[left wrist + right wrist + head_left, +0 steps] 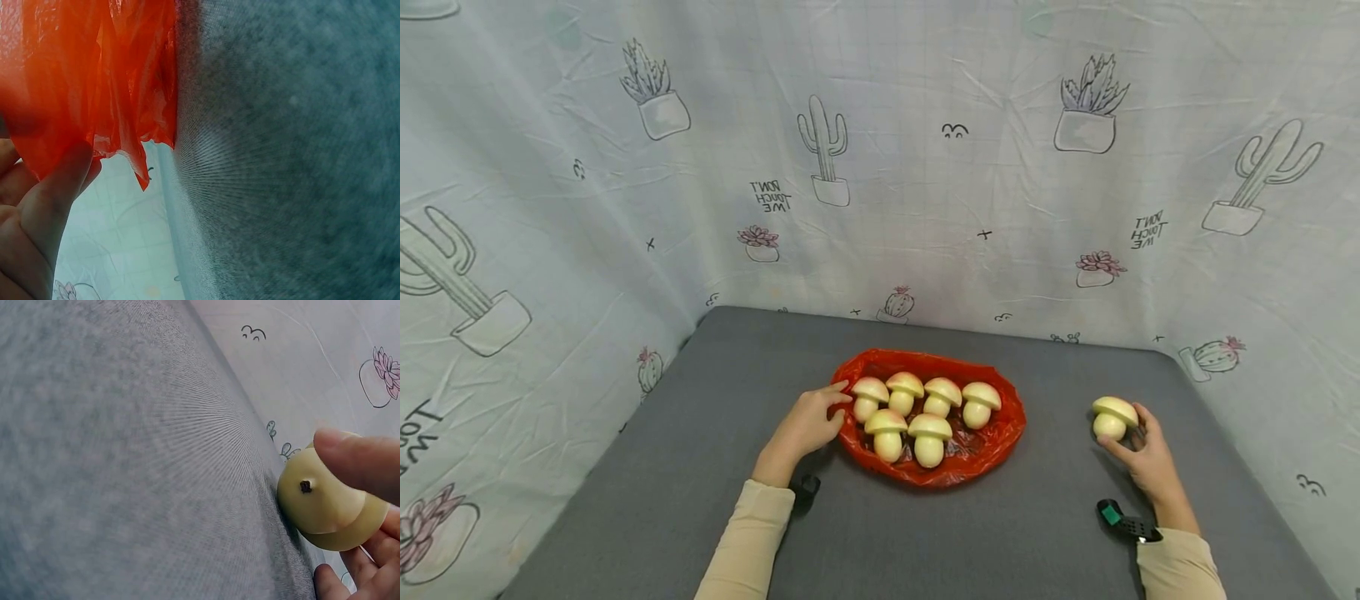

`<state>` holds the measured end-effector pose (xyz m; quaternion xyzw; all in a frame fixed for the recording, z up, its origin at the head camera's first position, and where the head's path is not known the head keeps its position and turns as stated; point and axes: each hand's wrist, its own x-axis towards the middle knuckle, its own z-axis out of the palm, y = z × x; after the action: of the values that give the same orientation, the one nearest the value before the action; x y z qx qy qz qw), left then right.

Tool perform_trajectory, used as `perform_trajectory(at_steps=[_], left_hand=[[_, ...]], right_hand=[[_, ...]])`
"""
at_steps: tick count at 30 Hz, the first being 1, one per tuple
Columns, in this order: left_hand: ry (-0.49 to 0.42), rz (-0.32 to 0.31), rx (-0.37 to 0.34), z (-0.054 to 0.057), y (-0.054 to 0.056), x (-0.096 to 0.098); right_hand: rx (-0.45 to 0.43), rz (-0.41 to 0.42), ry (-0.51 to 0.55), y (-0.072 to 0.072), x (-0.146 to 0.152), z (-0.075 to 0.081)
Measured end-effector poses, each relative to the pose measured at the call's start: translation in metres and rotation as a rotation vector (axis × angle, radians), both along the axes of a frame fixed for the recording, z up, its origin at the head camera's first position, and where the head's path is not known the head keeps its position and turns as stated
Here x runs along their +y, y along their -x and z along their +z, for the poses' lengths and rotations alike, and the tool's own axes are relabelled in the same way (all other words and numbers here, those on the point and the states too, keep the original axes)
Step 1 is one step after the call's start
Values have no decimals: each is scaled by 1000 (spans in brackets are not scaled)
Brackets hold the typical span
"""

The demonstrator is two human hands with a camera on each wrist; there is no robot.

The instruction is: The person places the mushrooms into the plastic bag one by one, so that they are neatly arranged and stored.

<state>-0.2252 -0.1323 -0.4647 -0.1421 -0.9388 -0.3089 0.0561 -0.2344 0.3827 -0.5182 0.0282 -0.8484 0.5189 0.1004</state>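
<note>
A red plastic bag (pixel 1004 442) lies spread on the table, its edge rolled into a low rim. Several toy mushrooms (pixel 929 446) with pale yellow stems and pink-tinged caps are inside it. My left hand (pixel 811 421) is at the bag's left rim, and the left wrist view shows thumb and fingers pinching the thin red film (pixel 69 81). Off to the right, my right hand (pixel 1152 460) holds another toy mushroom (pixel 1111 417) between thumb and fingers, low at the table. The right wrist view shows a dark nub on this mushroom's (pixel 312 500) rounded stem end.
The dark grey table (pixel 962 542) ends at the back against a white hanging cloth (pixel 910 167) printed with cacti and succulents. More cloth closes in the left and right sides. A black wrist strap (pixel 1131 525) is on the right wrist.
</note>
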Motion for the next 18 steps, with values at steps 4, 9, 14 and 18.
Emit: perform_trajectory(at_steps=[4,9,14,18], left_hand=[[-4,2,-1,1,-1,0],[-2,3,-3,2,-2,1],[3,1,3,1,-1,1],[5,-2,10,2,-1,1]], right_hand=[[-19,-9,-1,1,1,0],[-68,-25,15,1,0,2],[-93,-55,23,-2,-4,6],[-105,-77,-6,-4,-5,6]])
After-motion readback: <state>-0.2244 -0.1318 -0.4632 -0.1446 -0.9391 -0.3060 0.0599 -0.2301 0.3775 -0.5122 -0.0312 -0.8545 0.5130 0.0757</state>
